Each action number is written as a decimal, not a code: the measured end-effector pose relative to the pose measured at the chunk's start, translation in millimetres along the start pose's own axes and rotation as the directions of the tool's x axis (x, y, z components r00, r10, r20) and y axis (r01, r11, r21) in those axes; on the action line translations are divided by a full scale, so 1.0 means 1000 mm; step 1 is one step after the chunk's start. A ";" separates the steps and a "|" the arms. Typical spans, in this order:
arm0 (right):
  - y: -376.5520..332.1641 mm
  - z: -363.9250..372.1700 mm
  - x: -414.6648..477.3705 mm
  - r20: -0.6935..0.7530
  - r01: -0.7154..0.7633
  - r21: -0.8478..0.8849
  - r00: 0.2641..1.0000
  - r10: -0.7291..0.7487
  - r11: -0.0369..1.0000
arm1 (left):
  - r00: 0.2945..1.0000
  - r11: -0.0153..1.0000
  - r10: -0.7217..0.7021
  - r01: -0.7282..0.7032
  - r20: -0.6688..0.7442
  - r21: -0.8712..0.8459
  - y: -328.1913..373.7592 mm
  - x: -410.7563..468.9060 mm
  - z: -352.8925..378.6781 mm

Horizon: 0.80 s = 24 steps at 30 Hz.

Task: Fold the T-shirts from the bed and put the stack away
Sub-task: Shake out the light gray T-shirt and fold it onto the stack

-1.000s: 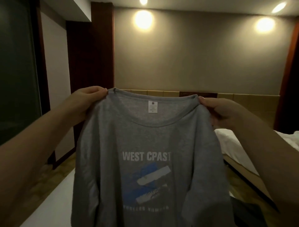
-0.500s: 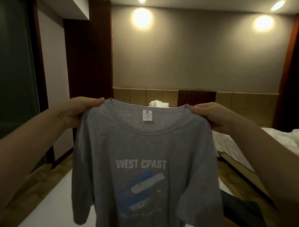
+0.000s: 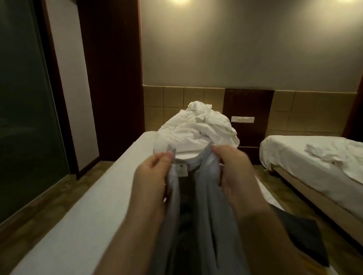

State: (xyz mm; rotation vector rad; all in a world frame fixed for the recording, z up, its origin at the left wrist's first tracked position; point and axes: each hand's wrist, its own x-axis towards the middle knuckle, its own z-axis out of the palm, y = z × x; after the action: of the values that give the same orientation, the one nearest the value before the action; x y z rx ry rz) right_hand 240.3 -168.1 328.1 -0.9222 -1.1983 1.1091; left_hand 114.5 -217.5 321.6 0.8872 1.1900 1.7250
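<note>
The room is dim and warm, lit by a lamp point(image 3: 179, 1) at twelve o'clock and a second lamp point(image 3: 351, 1) at two. The left hand point(image 3: 151, 176), right hand point(image 3: 233, 168) and grey T-shirt point(image 3: 206, 196) are motion-blurred, and straight edges at nine o'clock lean.

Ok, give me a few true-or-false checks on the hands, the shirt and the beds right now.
1. The left hand and the right hand both grip the grey T-shirt near its collar. True.
2. The grey T-shirt lies spread flat on the near bed. False: it hangs bunched from the two hands.
3. A heap of white bedding sits at the far end of the near bed. True.
4. The second bed stands on the person's left. False: it is on the right.
</note>
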 end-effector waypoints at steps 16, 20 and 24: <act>0.033 0.030 -0.066 0.082 0.001 -0.095 0.997 0.007 0.996 | 0.936 0.903 0.328 -0.350 0.126 0.251 -0.038 -0.030 -0.011; 0.029 0.022 -0.066 0.120 -0.016 -0.048 0.993 0.022 0.999 | 0.924 0.861 0.338 -0.380 0.178 0.338 -0.032 -0.031 -0.013; 0.025 0.018 -0.069 0.159 -0.058 0.069 0.986 0.046 0.996 | 0.914 0.830 0.342 -0.403 0.218 0.385 -0.032 -0.030 -0.017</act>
State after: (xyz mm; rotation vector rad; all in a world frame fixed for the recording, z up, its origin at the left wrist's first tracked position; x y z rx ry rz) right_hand 218.1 -230.1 291.0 -0.8254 -1.2585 1.2792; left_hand 119.1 -244.3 284.0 1.5722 1.3898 1.6867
